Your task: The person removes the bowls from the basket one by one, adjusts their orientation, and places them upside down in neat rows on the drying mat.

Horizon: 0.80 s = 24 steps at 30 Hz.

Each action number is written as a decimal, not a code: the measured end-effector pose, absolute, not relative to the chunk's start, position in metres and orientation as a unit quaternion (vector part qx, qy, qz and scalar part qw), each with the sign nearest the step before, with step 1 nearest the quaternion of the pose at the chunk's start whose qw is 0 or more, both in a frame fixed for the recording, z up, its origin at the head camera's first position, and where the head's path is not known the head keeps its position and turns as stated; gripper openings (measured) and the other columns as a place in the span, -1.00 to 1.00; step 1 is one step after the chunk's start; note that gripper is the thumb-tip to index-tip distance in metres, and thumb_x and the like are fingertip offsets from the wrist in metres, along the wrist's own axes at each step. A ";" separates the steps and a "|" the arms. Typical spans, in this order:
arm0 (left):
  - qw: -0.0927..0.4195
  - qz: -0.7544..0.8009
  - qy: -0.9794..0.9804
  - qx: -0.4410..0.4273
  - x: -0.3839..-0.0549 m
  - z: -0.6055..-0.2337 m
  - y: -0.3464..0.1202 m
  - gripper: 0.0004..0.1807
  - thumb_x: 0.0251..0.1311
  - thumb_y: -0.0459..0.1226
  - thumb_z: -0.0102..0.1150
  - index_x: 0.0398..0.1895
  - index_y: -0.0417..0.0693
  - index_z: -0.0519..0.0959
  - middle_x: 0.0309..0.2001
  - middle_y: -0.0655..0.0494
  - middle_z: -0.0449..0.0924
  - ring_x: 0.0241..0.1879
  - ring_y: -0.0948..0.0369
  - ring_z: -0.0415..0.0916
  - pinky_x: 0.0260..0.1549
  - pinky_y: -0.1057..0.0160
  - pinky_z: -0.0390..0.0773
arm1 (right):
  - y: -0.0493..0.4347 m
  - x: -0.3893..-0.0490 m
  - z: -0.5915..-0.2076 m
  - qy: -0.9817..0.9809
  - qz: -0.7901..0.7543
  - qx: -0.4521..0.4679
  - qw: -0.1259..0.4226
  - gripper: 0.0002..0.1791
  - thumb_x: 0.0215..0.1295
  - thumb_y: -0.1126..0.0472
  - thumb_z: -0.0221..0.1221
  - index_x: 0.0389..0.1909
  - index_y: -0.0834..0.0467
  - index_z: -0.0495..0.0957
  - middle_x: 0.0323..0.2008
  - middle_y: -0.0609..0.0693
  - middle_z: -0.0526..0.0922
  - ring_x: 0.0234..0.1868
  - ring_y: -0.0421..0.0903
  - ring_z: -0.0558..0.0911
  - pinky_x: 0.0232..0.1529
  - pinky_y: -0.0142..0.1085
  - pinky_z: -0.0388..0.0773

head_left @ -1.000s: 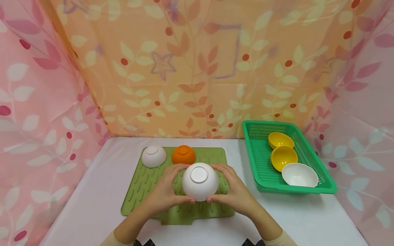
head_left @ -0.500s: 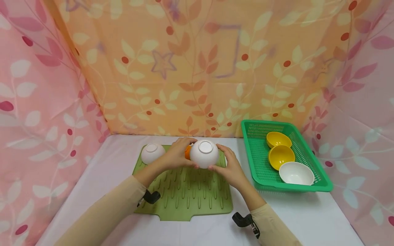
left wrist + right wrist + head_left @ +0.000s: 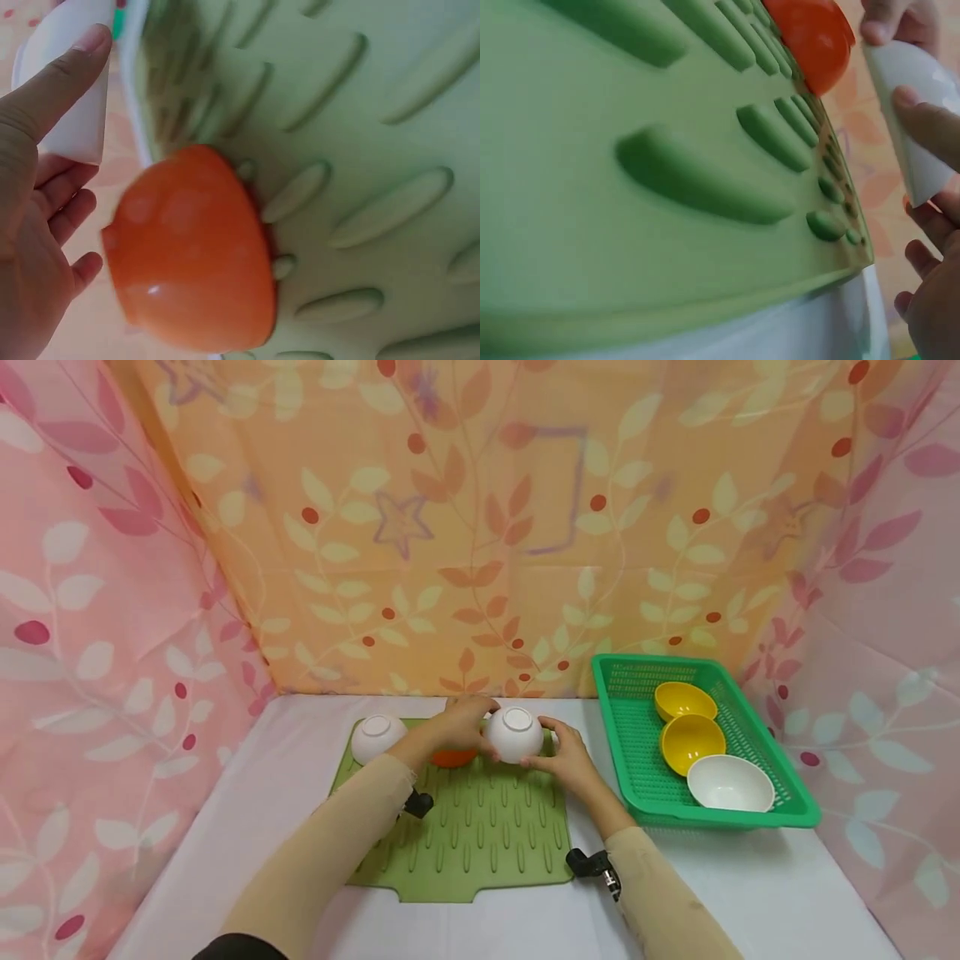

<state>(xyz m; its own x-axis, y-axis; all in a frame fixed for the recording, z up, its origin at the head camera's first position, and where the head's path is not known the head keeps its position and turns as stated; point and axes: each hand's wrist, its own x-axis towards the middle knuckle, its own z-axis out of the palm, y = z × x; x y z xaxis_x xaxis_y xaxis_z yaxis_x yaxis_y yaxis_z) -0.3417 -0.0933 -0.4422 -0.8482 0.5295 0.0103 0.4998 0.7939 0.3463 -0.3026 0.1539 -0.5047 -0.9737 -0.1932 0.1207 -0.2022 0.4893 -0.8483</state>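
Note:
Both hands hold an upside-down white bowl [image 3: 516,737] over the back right part of a green drying mat [image 3: 465,860]. My left hand [image 3: 461,724] grips its left side and my right hand [image 3: 567,758] its right side, thumbs near the rim. In the left wrist view, a gap separates that white bowl [image 3: 79,124] from the mat. An orange bowl [image 3: 195,255] rests rim-down on the mat; in the head view my left hand partly covers it. Another white bowl [image 3: 375,737] sits upside down at the mat's back left corner.
A green plastic basket [image 3: 622,768] stands to the right of the mat. Inside are two yellow bowls [image 3: 692,745] and a white bowl [image 3: 731,783]. White cloth [image 3: 195,827] covers the table, with patterned curtains [image 3: 480,527] behind and at both sides.
Both hands have carried the white bowl away from me and slightly right, from the mat's middle to its back right part. The left forearm now reaches across the mat. The other bowls stay put.

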 end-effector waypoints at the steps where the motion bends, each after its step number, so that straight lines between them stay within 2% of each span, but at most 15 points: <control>1: 0.049 0.163 0.947 0.272 -0.344 -0.444 -0.091 -0.09 -0.21 0.21 0.64 0.25 0.07 0.54 0.25 0.17 0.56 0.33 0.03 0.29 0.19 -0.12 0.21 | 0.155 -0.305 -0.506 -0.866 0.486 0.115 0.003 -0.02 -0.03 -0.02 0.61 0.44 0.05 0.38 0.41 0.10 0.40 0.52 0.19 0.16 0.44 0.31 0.06; 7: 0.069 0.107 0.954 0.273 -0.346 -0.450 -0.085 -0.21 -0.21 0.20 0.65 0.10 0.06 0.61 0.05 0.15 0.63 0.05 0.09 0.38 0.04 -0.01 0.25 | 0.153 -0.316 -0.512 -0.895 0.428 0.126 -0.024 -0.01 -0.04 -0.02 0.61 0.46 0.03 0.38 0.39 0.08 0.46 0.48 0.21 0.23 0.43 0.29 0.11; 19: 0.046 0.030 0.961 0.272 -0.351 -0.460 -0.076 -0.19 -0.20 0.27 0.60 0.10 0.09 0.59 0.08 0.12 0.60 0.07 0.08 0.38 0.04 -0.02 0.24 | 0.149 -0.321 -0.508 -0.928 0.357 0.105 -0.021 -0.03 -0.06 -0.01 0.62 0.42 0.04 0.42 0.40 0.10 0.48 0.44 0.22 0.28 0.36 0.24 0.07; 24: 0.049 0.015 0.958 0.281 -0.350 -0.457 -0.074 -0.15 -0.15 0.28 0.57 0.17 0.06 0.56 0.12 0.08 0.58 0.12 0.04 0.38 0.08 -0.06 0.27 | 0.153 -0.320 -0.508 -0.928 0.356 0.111 -0.022 -0.03 -0.03 -0.01 0.60 0.45 0.04 0.40 0.40 0.12 0.47 0.45 0.25 0.27 0.36 0.26 0.07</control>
